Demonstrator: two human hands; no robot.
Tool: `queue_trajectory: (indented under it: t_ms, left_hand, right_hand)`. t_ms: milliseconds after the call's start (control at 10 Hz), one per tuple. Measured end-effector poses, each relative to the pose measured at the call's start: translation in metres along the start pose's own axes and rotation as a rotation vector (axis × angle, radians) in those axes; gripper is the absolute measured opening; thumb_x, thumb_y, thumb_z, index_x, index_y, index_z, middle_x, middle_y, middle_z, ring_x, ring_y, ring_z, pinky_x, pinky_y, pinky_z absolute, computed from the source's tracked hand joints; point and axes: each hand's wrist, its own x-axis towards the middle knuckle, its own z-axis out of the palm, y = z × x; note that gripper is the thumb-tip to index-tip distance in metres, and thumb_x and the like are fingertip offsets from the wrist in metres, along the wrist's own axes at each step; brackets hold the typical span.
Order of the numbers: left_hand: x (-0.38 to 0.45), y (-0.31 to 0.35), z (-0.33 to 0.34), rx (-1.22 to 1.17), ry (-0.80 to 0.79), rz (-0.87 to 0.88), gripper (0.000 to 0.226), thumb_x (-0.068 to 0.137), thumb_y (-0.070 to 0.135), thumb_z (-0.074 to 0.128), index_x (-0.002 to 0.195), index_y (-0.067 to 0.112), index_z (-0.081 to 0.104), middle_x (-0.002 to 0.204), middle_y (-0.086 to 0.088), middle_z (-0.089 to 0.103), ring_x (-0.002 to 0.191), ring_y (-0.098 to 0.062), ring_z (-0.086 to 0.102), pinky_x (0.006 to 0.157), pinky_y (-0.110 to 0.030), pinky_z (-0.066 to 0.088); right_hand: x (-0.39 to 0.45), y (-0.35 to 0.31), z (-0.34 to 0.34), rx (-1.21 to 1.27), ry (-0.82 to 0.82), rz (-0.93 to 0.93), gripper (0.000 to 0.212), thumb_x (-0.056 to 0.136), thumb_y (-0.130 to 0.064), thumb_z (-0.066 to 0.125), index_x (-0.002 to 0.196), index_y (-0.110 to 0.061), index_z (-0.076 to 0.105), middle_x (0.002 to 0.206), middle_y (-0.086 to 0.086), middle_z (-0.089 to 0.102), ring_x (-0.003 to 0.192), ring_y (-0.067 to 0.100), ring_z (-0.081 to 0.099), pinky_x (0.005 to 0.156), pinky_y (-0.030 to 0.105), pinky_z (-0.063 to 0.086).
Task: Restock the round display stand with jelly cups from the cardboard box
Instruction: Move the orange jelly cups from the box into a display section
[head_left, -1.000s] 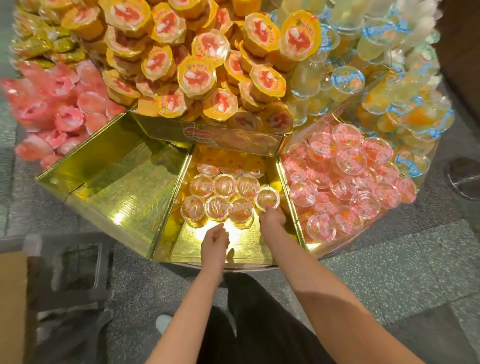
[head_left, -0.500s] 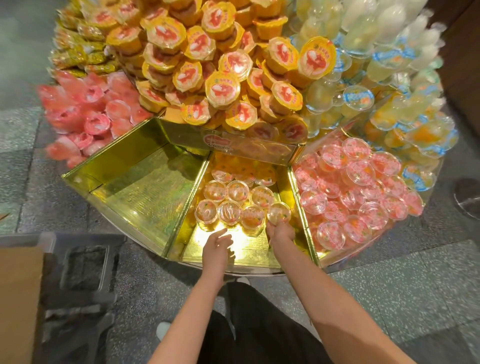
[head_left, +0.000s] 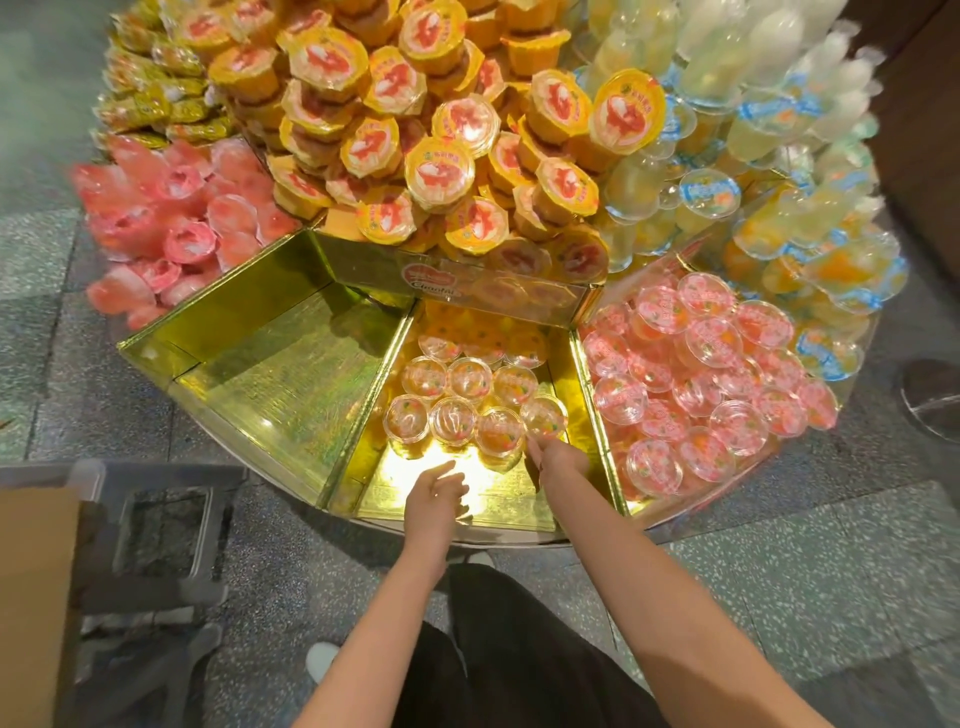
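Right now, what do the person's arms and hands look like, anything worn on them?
Both forearms are bare as far as the frame shows: no sleeves in view, no gloves, and no watch, bracelet or ring that I can make out on the left hand or the right hand. Fingers are partly hidden. Below the arms, dark trousers show.

glossy gold foil display stand (head_left: 270, 374), clear plastic jelly cups (head_left: 470, 379)

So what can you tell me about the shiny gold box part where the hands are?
The middle compartment is a wedge-shaped tray lined with shiny gold foil, with low gold walls. Clear jelly cups with orange fruit stand upright in rows at its back; the front floor is bare. The right hand touches the front-right cup. The left hand hovers loosely curled over the bare foil.
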Motion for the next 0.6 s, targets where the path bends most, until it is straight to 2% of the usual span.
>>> queue_trajectory:
  t_ms: [100, 200, 300, 400, 500, 600]
  left_hand:
    - [0.004, -0.003, 0.003, 0.077, -0.023, -0.017, 0.02, 0.096, 0.007, 0.053, 0.111, 0.018, 0.059, 0.116, -0.011, 0.061, 0.105, -0.027, 0.063, 0.094, -0.051, 0.051]
    - [0.021, -0.014, 0.009, 0.295, -0.086, 0.017, 0.034, 0.094, -0.001, 0.044, 0.108, 0.029, 0.056, 0.13, -0.002, 0.055, 0.117, -0.025, 0.057, 0.1, -0.048, 0.048]
    - [0.035, -0.012, 0.014, 0.642, -0.193, 0.155, 0.043, 0.095, -0.001, 0.042, 0.128, 0.025, 0.054, 0.15, 0.005, 0.035, 0.135, -0.021, 0.041, 0.11, -0.039, 0.038]
    - [0.053, -0.01, 0.022, 1.145, -0.382, 0.327, 0.056, 0.097, 0.004, 0.04, 0.15, 0.02, 0.029, 0.162, 0.001, 0.008, 0.149, -0.019, 0.006, 0.12, -0.037, 0.016]
    - [0.067, -0.002, 0.031, 1.522, -0.479, 0.454, 0.07, 0.096, 0.007, 0.041, 0.154, 0.024, 0.008, 0.162, -0.004, -0.009, 0.148, -0.024, -0.011, 0.12, -0.041, -0.002]
    - [0.075, 0.002, 0.041, 1.776, -0.509, 0.466, 0.074, 0.095, 0.012, 0.04, 0.154, 0.021, -0.003, 0.16, -0.007, -0.016, 0.148, -0.025, -0.014, 0.118, -0.044, -0.011]
  right_hand:
    - [0.0, 0.009, -0.005, -0.057, 0.02, -0.015, 0.03, 0.093, -0.013, 0.058, 0.119, 0.0, 0.062, 0.124, 0.012, 0.064, 0.109, 0.026, 0.064, 0.053, 0.01, 0.048]
    - [0.002, 0.012, -0.004, -0.013, 0.038, 0.07, 0.029, 0.094, -0.015, 0.058, 0.118, 0.0, 0.061, 0.121, 0.009, 0.065, 0.096, 0.019, 0.063, 0.059, 0.017, 0.048]
    - [0.002, 0.008, 0.001, -0.002, 0.177, 0.145, 0.033, 0.091, -0.022, 0.065, 0.112, 0.001, 0.055, 0.097, 0.012, 0.066, 0.075, 0.022, 0.064, 0.056, 0.029, 0.046]
    - [-0.006, 0.01, 0.003, -0.495, 0.312, -0.119, 0.05, 0.094, -0.025, 0.057, 0.133, -0.001, 0.036, 0.127, 0.021, 0.051, 0.11, 0.036, 0.056, 0.083, 0.042, 0.049]
    - [-0.011, 0.02, 0.0, -1.069, 0.289, -0.584, 0.054, 0.091, -0.013, 0.053, 0.141, -0.012, 0.032, 0.129, 0.018, 0.042, 0.114, 0.034, 0.049, 0.089, 0.042, 0.049]
    - [-0.004, 0.012, 0.0, -1.304, 0.19, -0.608, 0.061, 0.095, -0.001, 0.042, 0.15, -0.021, 0.025, 0.145, 0.023, 0.025, 0.122, 0.036, 0.044, 0.095, 0.04, 0.044]
